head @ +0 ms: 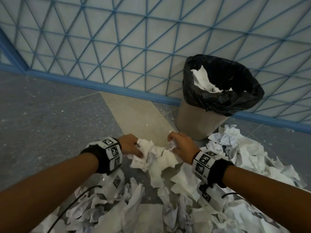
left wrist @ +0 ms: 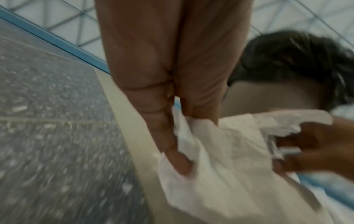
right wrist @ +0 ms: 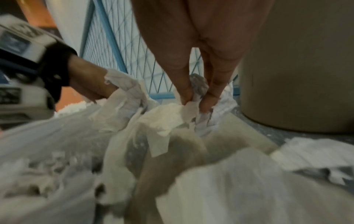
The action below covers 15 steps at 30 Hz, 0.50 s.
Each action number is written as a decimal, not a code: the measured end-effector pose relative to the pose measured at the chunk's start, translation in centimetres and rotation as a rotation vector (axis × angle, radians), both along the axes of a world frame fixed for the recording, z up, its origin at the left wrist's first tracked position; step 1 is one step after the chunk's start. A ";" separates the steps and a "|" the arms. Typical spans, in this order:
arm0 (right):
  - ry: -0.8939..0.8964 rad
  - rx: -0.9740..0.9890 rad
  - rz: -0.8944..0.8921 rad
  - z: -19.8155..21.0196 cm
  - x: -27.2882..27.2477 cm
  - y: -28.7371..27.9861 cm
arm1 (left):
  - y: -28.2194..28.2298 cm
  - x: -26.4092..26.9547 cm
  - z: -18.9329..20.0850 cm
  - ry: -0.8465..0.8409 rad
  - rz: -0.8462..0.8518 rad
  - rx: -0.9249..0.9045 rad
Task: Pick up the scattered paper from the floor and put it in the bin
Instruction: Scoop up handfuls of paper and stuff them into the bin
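Note:
A bunch of crumpled white paper (head: 154,157) hangs between my two hands a little above the floor. My left hand (head: 133,146) grips its left end, fingers (left wrist: 172,144) curled into the sheet (left wrist: 220,159). My right hand (head: 178,143) pinches the right end together with a small crumpled wad (head: 172,144); its fingertips (right wrist: 186,94) close on the paper (right wrist: 172,119). The beige bin (head: 198,120) with a black liner (head: 223,98) stands just beyond my right hand, white paper (head: 205,81) inside it. More torn paper (head: 151,207) litters the floor below my arms.
A blue lattice wall (head: 117,47) with a blue base rail runs behind the bin. Grey speckled floor (head: 42,123) lies open to the left, with a beige strip (head: 134,115) ahead. A heap of paper (head: 252,153) lies right of the bin's base. Black cables trail from both wristbands.

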State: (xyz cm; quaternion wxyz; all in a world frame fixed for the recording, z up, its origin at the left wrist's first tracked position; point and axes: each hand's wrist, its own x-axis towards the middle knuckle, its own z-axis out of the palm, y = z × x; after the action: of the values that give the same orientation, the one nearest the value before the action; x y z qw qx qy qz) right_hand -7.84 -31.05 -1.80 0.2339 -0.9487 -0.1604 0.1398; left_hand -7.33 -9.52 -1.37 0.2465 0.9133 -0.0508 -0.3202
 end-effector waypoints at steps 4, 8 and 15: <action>-0.101 0.182 -0.019 4.6 -0.4 0.0 | 1.9 2.5 4.0 0.078 0.068 -0.159; -0.266 0.314 -0.010 10.3 -0.4 -0.9 | 1.5 3.7 9.8 0.072 0.026 -0.294; -0.554 0.542 -0.229 19.0 3.5 -5.5 | -4.9 6.3 19.4 -0.287 0.129 -0.660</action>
State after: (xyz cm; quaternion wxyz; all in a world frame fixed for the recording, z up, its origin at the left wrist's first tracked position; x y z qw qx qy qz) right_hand -4.34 -36.55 17.18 0.4375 -0.8662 -0.1416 -0.1954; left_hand -1.04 -14.41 18.07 0.5378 0.8217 -0.1278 -0.1388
